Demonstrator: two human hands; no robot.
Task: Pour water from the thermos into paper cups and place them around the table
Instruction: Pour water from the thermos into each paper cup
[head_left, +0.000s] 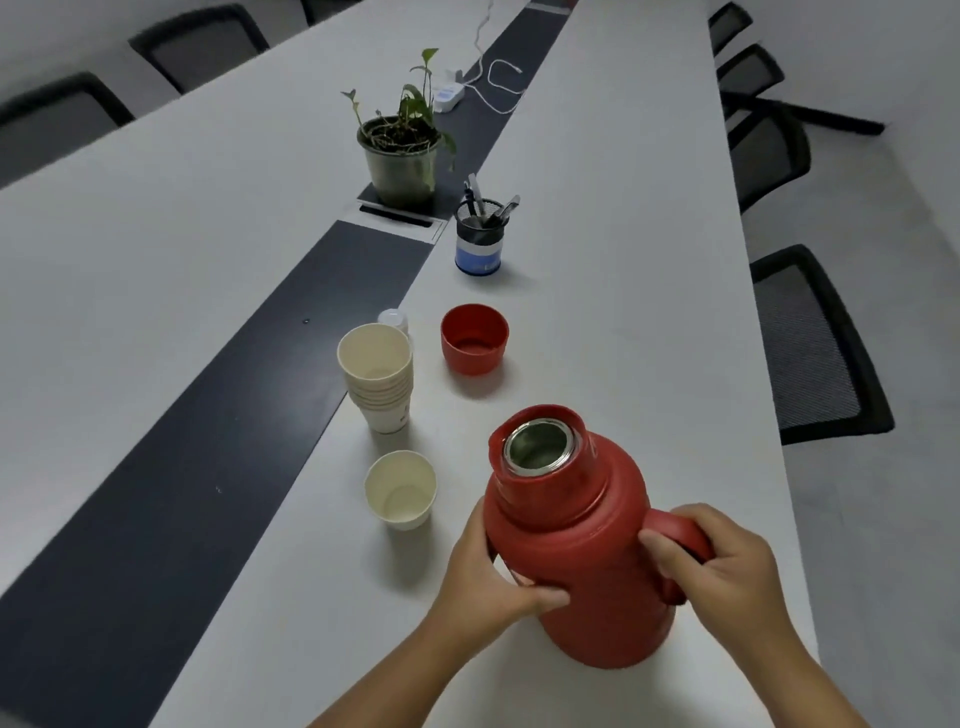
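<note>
A red thermos (576, 551) stands near the table's front, its lid off and its steel mouth open, leaning slightly toward the left. My right hand (727, 566) grips its handle. My left hand (493, 577) holds the body from the left side, thumb across the front. A single empty paper cup (400, 496) stands just left of the thermos. Behind it is a stack of several paper cups (376, 376). The red thermos lid (474, 339) sits upside down further back, and a small white stopper (393, 318) is partly hidden behind the stack.
A long white table (649, 260) with a dark centre strip (208, 441) runs away from me. On it stand a pen holder (480, 236), a potted plant (402, 150) and a power strip with white cable (452, 93). Black mesh chairs (815, 343) line both sides.
</note>
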